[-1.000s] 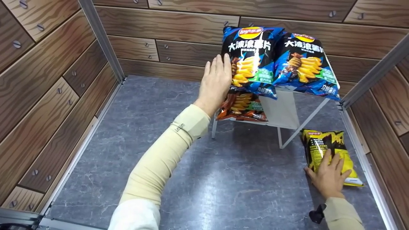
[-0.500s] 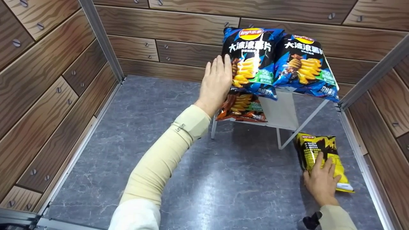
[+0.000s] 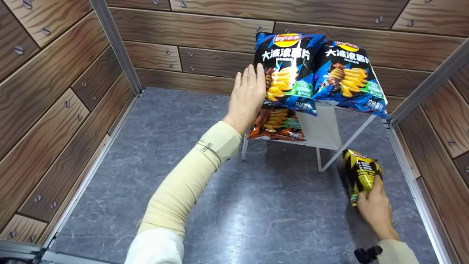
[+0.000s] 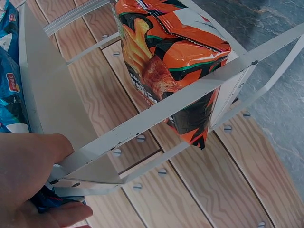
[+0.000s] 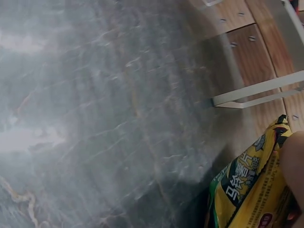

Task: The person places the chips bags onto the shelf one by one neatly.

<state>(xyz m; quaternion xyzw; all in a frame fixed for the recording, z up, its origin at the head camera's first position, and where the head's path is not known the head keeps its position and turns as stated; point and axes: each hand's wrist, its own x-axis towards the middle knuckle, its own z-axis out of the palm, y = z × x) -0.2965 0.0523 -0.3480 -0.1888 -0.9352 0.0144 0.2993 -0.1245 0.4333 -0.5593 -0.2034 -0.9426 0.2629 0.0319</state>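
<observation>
My left hand [image 3: 247,96] lies with straight fingers along the left side of a blue and black bag of potato chips [image 3: 285,69] on the top tier of a white metal rack [image 3: 324,126]. In the left wrist view, its thumb touches a corner of the rack's frame [image 4: 156,110]. My right hand [image 3: 376,209] grips a yellow and black bag of potato chips [image 3: 362,172], tilted up on one side by the rack's right leg. In the right wrist view, part of this yellow bag [image 5: 247,190] shows beside the hand; the fingertips are hidden.
A second blue chip bag [image 3: 346,77] lies on the top tier. On the lower tier lies an orange chip bag [image 3: 278,123]. Grey marbled floor [image 3: 176,146] spreads in front and left; wood-patterned walls [image 3: 212,58] with metal posts [image 3: 116,47] surround it.
My right hand shifted left with the yellow bag, then went from lying flat on it to gripping it and tipping it up sideways. The left hand stayed in place.
</observation>
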